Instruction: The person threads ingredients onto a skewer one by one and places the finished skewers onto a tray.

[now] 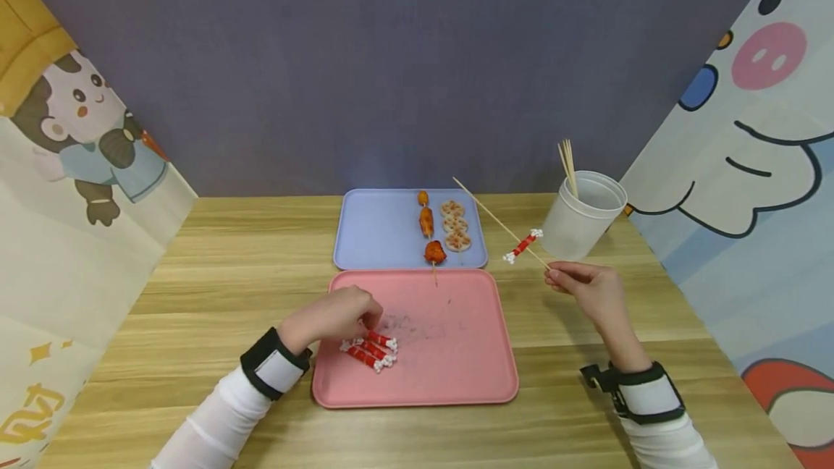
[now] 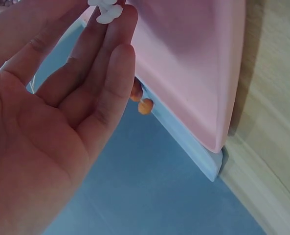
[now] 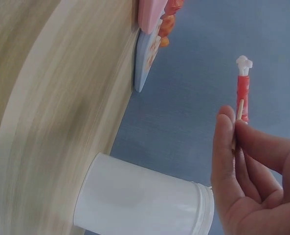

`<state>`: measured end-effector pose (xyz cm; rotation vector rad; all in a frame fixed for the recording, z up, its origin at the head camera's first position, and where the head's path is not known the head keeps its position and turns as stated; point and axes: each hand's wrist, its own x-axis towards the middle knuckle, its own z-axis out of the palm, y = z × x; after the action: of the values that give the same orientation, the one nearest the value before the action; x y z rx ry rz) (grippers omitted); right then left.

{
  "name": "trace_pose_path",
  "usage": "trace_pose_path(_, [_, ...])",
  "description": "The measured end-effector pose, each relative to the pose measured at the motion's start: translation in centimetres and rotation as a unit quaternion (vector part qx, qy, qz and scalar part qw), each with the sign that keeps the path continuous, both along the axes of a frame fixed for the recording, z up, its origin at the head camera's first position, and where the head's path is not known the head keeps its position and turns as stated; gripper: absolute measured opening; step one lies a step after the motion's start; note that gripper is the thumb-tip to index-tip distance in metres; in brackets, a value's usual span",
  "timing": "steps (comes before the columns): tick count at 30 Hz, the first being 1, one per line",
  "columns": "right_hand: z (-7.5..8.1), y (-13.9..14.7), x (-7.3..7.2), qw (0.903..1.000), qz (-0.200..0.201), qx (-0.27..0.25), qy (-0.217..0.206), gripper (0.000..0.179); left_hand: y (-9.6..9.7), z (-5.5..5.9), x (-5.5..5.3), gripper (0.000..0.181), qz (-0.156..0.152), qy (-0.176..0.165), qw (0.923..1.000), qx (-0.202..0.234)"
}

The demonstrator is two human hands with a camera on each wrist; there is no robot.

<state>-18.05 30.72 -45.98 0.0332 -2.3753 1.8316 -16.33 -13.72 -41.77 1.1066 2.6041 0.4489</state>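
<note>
My right hand [image 1: 589, 288] pinches a thin wooden skewer [image 1: 485, 208] near its lower end, right of the pink tray. Threaded crosswise on that skewer is a red stick-shaped piece with white knobbed ends [image 1: 523, 245], also seen in the right wrist view above the fingertips. On the pink tray [image 1: 456, 375] lie several matching red pieces [image 1: 361, 358] side by side. My left hand [image 1: 342, 312] is over them, its fingertips pinching the uppermost one. In the left wrist view a white knobbed end [image 2: 108, 12] shows at the fingers; the rest is out of frame.
Behind the pink tray is a blue tray [image 1: 378, 230] holding a skewer of orange-brown pieces [image 1: 426, 221] and a row of lotus-root slices [image 1: 455, 224]. A white bucket [image 1: 576, 226] with wooden skewers [image 1: 569, 168] stands at the back right, close to the right hand. A grey-blue wall [image 1: 391, 78] rises behind.
</note>
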Motion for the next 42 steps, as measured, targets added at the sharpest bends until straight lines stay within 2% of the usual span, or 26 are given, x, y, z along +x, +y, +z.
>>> trace_pose_path(1, [1.0, -0.5, 0.5, 1.0, 0.004, 0.001, -0.004, 0.027, 0.0, 0.0, -0.1, 0.02, 0.0, 0.0, 1.0, 0.004])
trace_pose_path(6, [3.3, -2.1, 1.6, 0.9998, 0.004, 0.017, 0.006, 0.03, -0.2, -0.1, -0.5, 0.02, 0.002, 0.004, 0.9996, 0.028])
trace_pose_path(8, [4.0, -2.8, 1.8, 0.9998, 0.002, 0.021, 0.005, 0.029, -0.2, 0.0, -0.8, 0.02, 0.014, 0.009, 0.9991, 0.04])
trace_pose_path(11, [5.1, -3.9, 1.8, 0.9982, 0.004, 0.059, -0.01, 0.029, -0.1, 0.4, -1.4, 0.018, 0.066, 0.042, 0.9948, 0.065])
trace_pose_path(13, [5.6, -4.7, 1.5, 0.9969, 0.012, 0.075, -0.022, 0.03, 0.0, 0.8, -1.8, 0.016, 0.126, 0.06, 0.9852, 0.099])
trace_pose_path(15, [6.0, -5.4, 1.1, 0.9958, 0.025, 0.082, -0.03, 0.03, 0.2, 1.4, -2.2, 0.012, 0.195, 0.071, 0.9668, 0.149])
trace_pose_path(18, [6.5, -6.5, 0.8, 0.9956, 0.039, 0.08, -0.03, 0.028, 0.5, 2.3, -2.8, 0.004, 0.274, 0.078, 0.9281, 0.239])
trace_pose_path(21, [6.9, -7.4, 0.7, 0.9956, 0.048, 0.08, -0.01, 0.025, 0.9, 3.0, -3.2, 0.003, 0.316, 0.092, 0.8916, 0.311])
trace_pose_path(24, [7.1, -8.0, 0.7, 0.9962, 0.044, 0.075, 0.011, 0.023, 1.2, 3.6, -3.5, 0.006, 0.339, 0.108, 0.8635, 0.357])
trace_pose_path(27, [7.3, -8.4, 0.7, 0.9958, 0.045, 0.076, 0.022, 0.022, 1.5, 4.1, -3.6, 0.007, 0.356, 0.12, 0.8421, 0.387])
trace_pose_path(33, [8.2, -8.9, 1.0, 0.9936, 0.051, 0.096, 0.03, 0.022, 1.8, 4.7, -3.9, 0.009, 0.376, 0.131, 0.8083, 0.433])
trace_pose_path(40, [8.9, -9.3, 1.2, 0.9938, 0.052, 0.092, 0.035, 0.021, 2.5, 6.2, -4.3, 0.014, 0.378, 0.138, 0.7597, 0.511])
trace_pose_path(42, [9.2, -9.5, 1.3, 0.9939, 0.051, 0.092, 0.034, 0.021, 2.5, 6.2, -4.7, 0.015, 0.376, 0.14, 0.7453, 0.532])
